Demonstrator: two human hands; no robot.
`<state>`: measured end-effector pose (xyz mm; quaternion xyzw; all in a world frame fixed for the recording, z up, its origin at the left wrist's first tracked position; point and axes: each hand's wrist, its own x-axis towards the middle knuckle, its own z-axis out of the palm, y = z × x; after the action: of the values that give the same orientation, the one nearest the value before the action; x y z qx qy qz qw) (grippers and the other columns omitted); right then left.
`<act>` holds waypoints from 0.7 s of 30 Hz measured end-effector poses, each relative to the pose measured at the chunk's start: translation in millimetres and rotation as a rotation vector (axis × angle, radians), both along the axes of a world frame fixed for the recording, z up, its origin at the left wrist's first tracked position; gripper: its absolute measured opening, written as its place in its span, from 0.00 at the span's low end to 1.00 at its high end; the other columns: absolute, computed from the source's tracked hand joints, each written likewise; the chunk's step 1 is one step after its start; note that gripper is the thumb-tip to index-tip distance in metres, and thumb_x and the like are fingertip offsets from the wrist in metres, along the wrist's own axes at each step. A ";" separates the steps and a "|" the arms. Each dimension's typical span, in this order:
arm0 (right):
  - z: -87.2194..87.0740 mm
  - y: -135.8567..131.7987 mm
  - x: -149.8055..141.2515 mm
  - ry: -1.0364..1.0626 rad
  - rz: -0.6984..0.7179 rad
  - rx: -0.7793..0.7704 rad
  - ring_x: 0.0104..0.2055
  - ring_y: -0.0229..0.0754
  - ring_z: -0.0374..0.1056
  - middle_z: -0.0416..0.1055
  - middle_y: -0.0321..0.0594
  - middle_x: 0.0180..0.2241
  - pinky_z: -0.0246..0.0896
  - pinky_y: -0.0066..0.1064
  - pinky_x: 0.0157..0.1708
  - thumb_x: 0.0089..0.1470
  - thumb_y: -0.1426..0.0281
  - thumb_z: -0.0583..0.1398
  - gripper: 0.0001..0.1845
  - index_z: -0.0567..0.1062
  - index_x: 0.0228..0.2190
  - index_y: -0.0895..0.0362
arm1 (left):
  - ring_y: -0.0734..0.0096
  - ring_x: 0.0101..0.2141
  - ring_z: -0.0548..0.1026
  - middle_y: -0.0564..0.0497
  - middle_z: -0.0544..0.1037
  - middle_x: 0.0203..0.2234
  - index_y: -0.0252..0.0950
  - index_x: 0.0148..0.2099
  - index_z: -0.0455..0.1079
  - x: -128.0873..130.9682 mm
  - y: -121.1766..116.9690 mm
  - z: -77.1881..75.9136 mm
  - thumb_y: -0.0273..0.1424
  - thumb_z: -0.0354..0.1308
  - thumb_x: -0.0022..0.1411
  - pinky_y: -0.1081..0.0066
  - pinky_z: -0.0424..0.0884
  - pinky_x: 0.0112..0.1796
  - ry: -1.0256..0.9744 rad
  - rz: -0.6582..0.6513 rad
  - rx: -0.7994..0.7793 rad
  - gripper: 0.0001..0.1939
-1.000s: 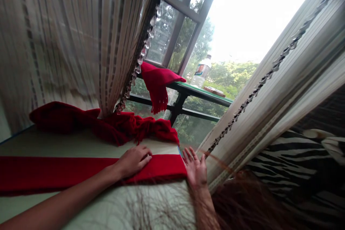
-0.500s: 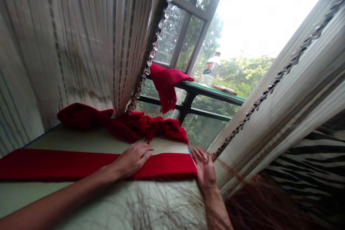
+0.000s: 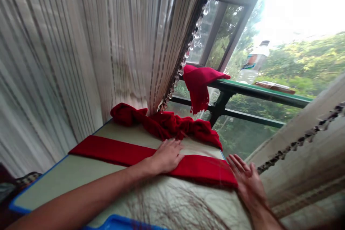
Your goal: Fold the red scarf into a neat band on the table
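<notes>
A red scarf (image 3: 115,150), folded into a long flat strip, lies across the pale tabletop (image 3: 67,181). My left hand (image 3: 167,156) rests flat on the strip, right of its middle, with the fingers stretched out. At the strip's right end, near the table's edge, my right hand (image 3: 249,179) is held open with its palm turned toward the cloth end; the fingers are extended and grip nothing. Behind the strip a crumpled red scarf (image 3: 172,125) is heaped along the table's far edge.
Another red fringed piece of cloth (image 3: 198,86) hangs over the green window rail (image 3: 269,91). A plastic bottle (image 3: 253,63) and a small flat object (image 3: 275,87) sit on that rail. Beaded curtains (image 3: 129,43) hang at left and right. Blue trim (image 3: 115,221) shows at the table's front.
The view has swung left, so the strip's left end and the table's blue-edged left corner now show. Both hands stay at about the same places on the strip.
</notes>
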<state>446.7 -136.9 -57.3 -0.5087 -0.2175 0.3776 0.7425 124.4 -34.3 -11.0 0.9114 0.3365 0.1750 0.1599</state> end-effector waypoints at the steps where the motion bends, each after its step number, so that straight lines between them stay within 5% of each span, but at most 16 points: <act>1: 1.0 -0.2 -1.0 -0.003 -0.001 -0.007 0.65 0.52 0.60 0.69 0.45 0.60 0.50 0.52 0.66 0.55 0.44 0.54 0.25 0.80 0.40 0.45 | 0.48 0.67 0.54 0.42 0.60 0.67 0.39 0.67 0.62 -1.9 -2.6 -3.6 0.44 0.46 0.71 0.46 0.48 0.66 0.018 0.038 0.006 0.27; 7: 9.3 -1.5 -11.8 0.000 -0.015 -0.038 0.65 0.53 0.59 0.69 0.43 0.60 0.49 0.54 0.67 0.53 0.43 0.54 0.23 0.81 0.36 0.41 | 0.41 0.70 0.39 0.41 0.49 0.70 0.38 0.71 0.54 -20.1 -21.1 -27.6 0.50 0.43 0.71 0.33 0.32 0.64 0.053 0.197 0.017 0.34; 12: 0.1 0.9 -3.5 0.041 0.002 -0.083 0.66 0.52 0.56 0.66 0.41 0.62 0.48 0.53 0.65 0.47 0.40 0.54 0.24 0.81 0.37 0.36 | 0.45 0.70 0.38 0.43 0.49 0.71 0.45 0.72 0.54 -27.3 -22.0 -35.2 0.57 0.39 0.68 0.35 0.31 0.65 0.079 0.195 -0.020 0.38; 17: -7.1 4.5 3.5 0.070 -0.014 -0.104 0.67 0.52 0.54 0.64 0.42 0.63 0.45 0.53 0.65 0.43 0.40 0.56 0.26 0.80 0.39 0.34 | 0.45 0.70 0.39 0.46 0.48 0.71 0.48 0.72 0.52 -42.7 -21.7 -33.0 0.58 0.39 0.67 0.35 0.32 0.66 0.099 0.229 -0.029 0.38; 21: 2.8 0.4 -5.8 0.051 0.009 -0.099 0.68 0.52 0.55 0.67 0.40 0.62 0.43 0.51 0.69 0.50 0.43 0.56 0.23 0.79 0.39 0.40 | 0.47 0.70 0.41 0.47 0.48 0.71 0.46 0.72 0.52 -70.0 -22.8 -19.0 0.53 0.39 0.71 0.35 0.34 0.65 0.176 0.234 -0.023 0.34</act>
<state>440.8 -136.5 -54.5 -0.5341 -0.1819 0.4038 0.7201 54.4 -57.2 -30.0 0.8758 0.4551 0.1081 0.1190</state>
